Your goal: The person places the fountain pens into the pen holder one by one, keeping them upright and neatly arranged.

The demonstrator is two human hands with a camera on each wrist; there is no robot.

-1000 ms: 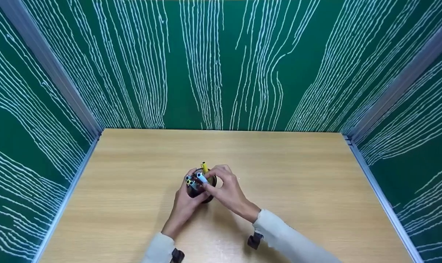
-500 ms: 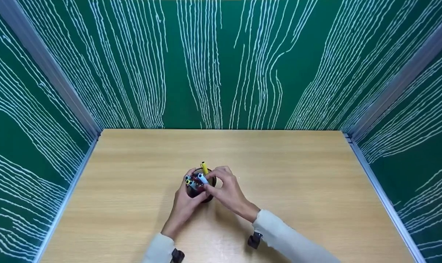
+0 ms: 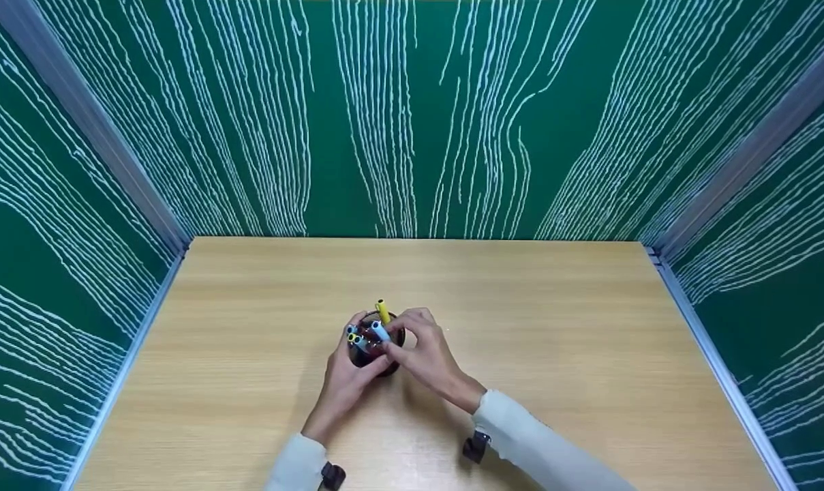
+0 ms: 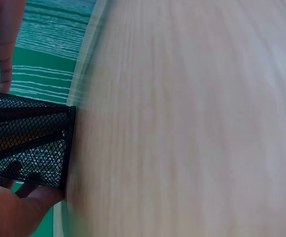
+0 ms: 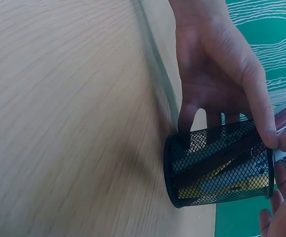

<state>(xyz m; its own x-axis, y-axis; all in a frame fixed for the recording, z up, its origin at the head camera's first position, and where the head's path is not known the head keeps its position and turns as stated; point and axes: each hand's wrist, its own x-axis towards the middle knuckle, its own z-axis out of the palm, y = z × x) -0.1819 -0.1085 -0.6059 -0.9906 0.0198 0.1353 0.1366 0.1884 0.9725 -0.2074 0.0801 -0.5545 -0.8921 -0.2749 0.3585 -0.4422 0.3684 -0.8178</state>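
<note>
A black mesh pen cup point(image 5: 217, 168) stands upright on the table with several pens in it. My left hand point(image 3: 343, 383) holds the cup round its side; its curled fingers also show in the right wrist view. At the cup's mouth, my right hand point(image 3: 433, 356) pinches a light blue pen point(image 3: 381, 333) between thumb and forefinger. A yellow pen point(image 3: 383, 312) leans against the far rim. Other pen ends point(image 3: 353, 337), blue and yellow, poke out by the left fingers. In the right wrist view a dark red pen point(image 5: 284, 116) sticks out past the rim.
The light wooden table point(image 3: 521, 307) spreads all around the cup. Green walls point(image 3: 357, 136) with wavy white lines enclose it at the back and both sides. Metal posts point(image 3: 745, 157) mark the corners. A small black device point(image 3: 476, 447) is strapped at the right wrist.
Both hands keep their places on the cup and the light blue pen. The head view has shifted very slightly; nothing else has visibly moved.
</note>
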